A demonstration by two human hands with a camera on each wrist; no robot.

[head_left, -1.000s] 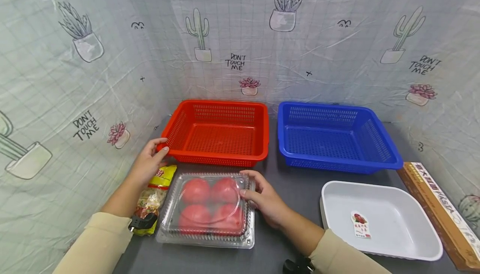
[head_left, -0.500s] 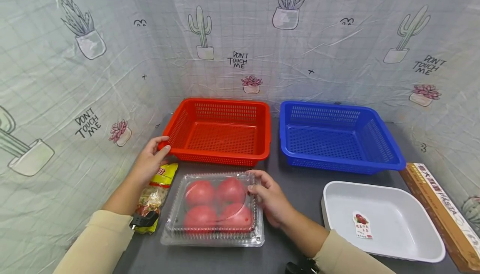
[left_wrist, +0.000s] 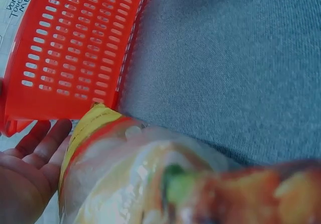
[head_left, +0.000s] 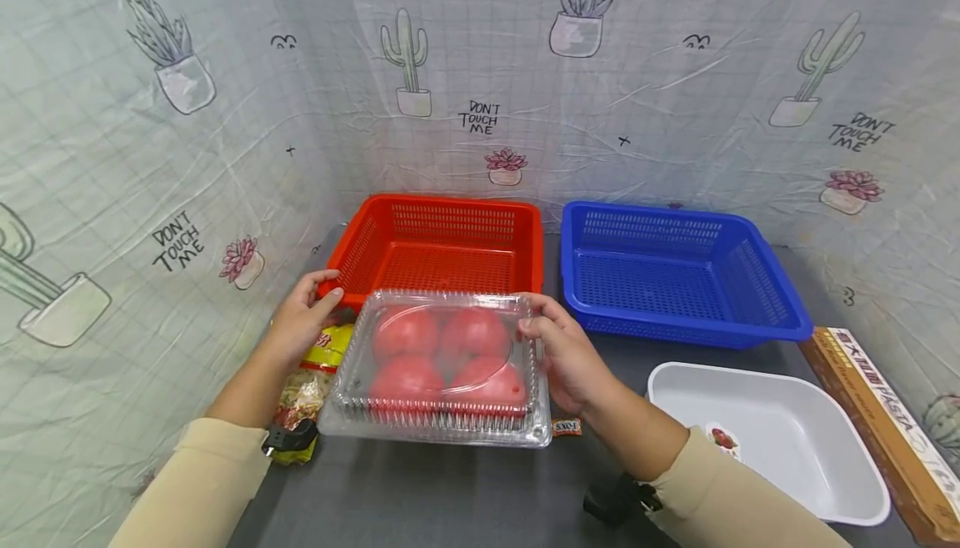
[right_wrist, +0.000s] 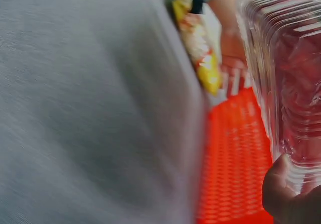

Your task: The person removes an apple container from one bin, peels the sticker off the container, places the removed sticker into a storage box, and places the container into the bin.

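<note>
My right hand (head_left: pixel 572 358) grips the right edge of a clear plastic clamshell box (head_left: pixel 435 429) with several red tomatoes (head_left: pixel 405 333) inside. The box is lifted off the table and overlaps the front of the red basket (head_left: pixel 450 208) in the head view. In the right wrist view, the thumb presses against the box's ribbed side (right_wrist: pixel 258 68). My left hand (head_left: pixel 298 324) holds the red basket's front-left corner, its fingers under the rim in the left wrist view. Below that hand lies a yellow-topped food packet (head_left: pixel 315 369), partly covered by the arm and the box.
A blue basket (head_left: pixel 682 333) stands right of the red one. Nearer on the right are a white tray (head_left: pixel 795 439) bearing a sticker and a long brown box (head_left: pixel 877 414). A small orange wrapper (head_left: pixel 566 427) lies beside the clear box. Patterned sheeting encloses the back and sides.
My right hand has raised the clear box of tomatoes off the table and moved it forward, slightly right, towards the red basket. The orange wrapper has come into view. My left hand stays at the basket corner.
</note>
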